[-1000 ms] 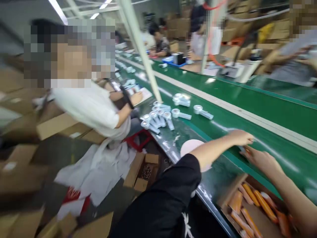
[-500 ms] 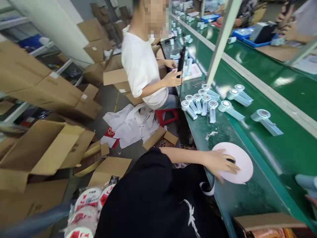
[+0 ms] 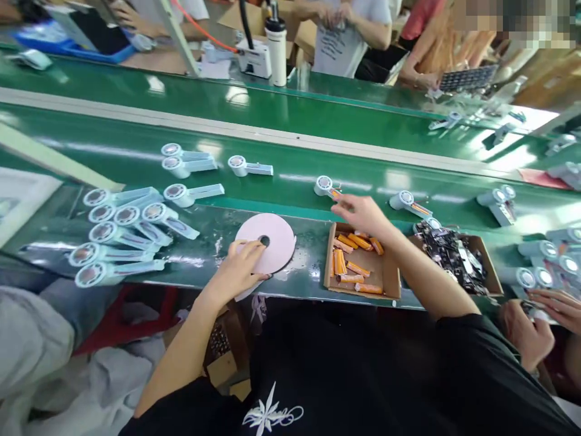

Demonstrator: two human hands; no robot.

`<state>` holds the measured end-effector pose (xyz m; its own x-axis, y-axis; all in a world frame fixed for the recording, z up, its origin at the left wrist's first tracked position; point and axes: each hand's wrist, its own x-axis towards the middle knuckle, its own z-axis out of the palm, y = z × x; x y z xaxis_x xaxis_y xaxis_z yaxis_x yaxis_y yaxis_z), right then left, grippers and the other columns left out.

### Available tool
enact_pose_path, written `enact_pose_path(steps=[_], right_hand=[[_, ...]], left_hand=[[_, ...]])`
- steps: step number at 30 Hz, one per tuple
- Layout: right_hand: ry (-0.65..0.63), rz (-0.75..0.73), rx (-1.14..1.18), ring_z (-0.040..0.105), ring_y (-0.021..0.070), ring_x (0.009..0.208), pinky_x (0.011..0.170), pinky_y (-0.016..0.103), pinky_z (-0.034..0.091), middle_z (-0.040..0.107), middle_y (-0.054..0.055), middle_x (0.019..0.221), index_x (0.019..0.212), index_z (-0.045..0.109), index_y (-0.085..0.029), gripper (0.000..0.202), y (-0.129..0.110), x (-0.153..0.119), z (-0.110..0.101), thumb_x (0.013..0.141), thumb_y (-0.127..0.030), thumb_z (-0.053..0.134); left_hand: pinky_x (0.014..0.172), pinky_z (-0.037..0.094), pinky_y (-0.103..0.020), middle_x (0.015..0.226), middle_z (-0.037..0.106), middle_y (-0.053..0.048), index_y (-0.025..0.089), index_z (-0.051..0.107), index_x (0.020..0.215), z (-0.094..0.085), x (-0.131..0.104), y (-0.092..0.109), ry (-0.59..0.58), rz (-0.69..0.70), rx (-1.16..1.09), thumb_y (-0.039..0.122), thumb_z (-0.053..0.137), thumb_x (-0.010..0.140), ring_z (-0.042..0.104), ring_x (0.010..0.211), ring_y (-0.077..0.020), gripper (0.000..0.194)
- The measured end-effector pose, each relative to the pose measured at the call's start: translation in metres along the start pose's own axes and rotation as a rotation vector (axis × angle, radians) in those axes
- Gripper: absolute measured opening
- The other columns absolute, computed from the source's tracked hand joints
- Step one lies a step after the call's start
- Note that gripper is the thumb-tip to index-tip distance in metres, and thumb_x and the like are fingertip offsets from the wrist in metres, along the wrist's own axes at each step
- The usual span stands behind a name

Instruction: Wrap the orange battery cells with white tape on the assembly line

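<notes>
My left hand (image 3: 240,266) grips the near-left side of a flat white roll of tape (image 3: 278,239), its fingers over the top near the dark centre hole. A loose strip hangs by the bench edge below it. Over the green belt, my right hand (image 3: 361,213) has its fingertips closed at the handle end of a light-blue handheld fan body (image 3: 324,185); an orange piece shows in that handle. Under my right forearm, an open cardboard box (image 3: 376,275) holds several orange battery cells (image 3: 358,241).
Several light-blue fan bodies (image 3: 104,233) lie clustered at the left. More lie along the belt (image 3: 290,136). At the right are a box of dark small parts (image 3: 454,257) and a co-worker's hands (image 3: 526,333). Other people work across the belt, near a white cylindrical device (image 3: 276,54).
My view has swung from the left to face the belt. My right hand now shows at a fan body. My left hand stays at the tape roll, its fingers more curled.
</notes>
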<state>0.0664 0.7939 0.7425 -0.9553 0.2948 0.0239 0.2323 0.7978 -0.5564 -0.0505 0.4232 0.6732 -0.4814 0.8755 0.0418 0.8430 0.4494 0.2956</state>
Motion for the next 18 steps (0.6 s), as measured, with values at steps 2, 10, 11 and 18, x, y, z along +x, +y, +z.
enact_pose_path(steps=[2, 10, 11, 18], right_hand=[[-0.163, 0.020, 0.259, 0.073, 0.0197, 0.084, 0.081, 0.031, 0.055, 0.081, 0.006, 0.099, 0.133, 0.070, -0.019, 0.049, -0.023, -0.046, 0.013, 0.099, -0.053, 0.060], [-0.545, -0.088, 0.787, 0.066, 0.0098, 0.057, 0.060, 0.019, 0.048, 0.074, 0.001, 0.069, 0.091, 0.078, -0.016, 0.046, -0.072, -0.154, 0.094, 0.101, -0.056, 0.059], [-0.521, -0.149, 0.687, 0.066, 0.0097, 0.059, 0.060, 0.019, 0.047, 0.074, 0.001, 0.070, 0.088, 0.078, -0.016, 0.043, -0.071, -0.158, 0.099, 0.103, -0.051, 0.057], [-0.062, -0.153, -0.056, 0.072, 0.0198, 0.092, 0.085, 0.029, 0.052, 0.080, 0.006, 0.101, 0.113, 0.077, -0.023, 0.028, -0.012, -0.144, 0.059, 0.103, -0.043, 0.061]], left_hand=[[0.115, 0.041, -0.058, 0.141, 0.060, -0.017, 0.019, 0.055, 0.144, -0.005, -0.001, 0.022, 0.200, 0.030, -0.018, 0.046, 0.083, 0.082, 0.042, 0.136, -0.0408, 0.073], [0.113, 0.047, -0.057, 0.128, 0.061, -0.012, 0.028, 0.055, 0.138, -0.007, 0.011, 0.067, 0.465, 0.277, -0.144, 0.016, 0.076, 0.087, 0.046, 0.140, -0.0367, 0.057], [0.109, 0.051, -0.055, 0.126, 0.060, -0.012, 0.027, 0.058, 0.133, -0.007, 0.014, 0.067, 0.506, 0.226, -0.188, 0.018, 0.079, 0.085, 0.050, 0.136, -0.0359, 0.053], [0.087, 0.063, -0.044, 0.133, 0.049, -0.016, 0.021, 0.061, 0.134, -0.002, 0.023, 0.076, 0.580, -0.161, -0.426, 0.036, 0.086, 0.077, 0.050, 0.128, -0.0354, 0.064]])
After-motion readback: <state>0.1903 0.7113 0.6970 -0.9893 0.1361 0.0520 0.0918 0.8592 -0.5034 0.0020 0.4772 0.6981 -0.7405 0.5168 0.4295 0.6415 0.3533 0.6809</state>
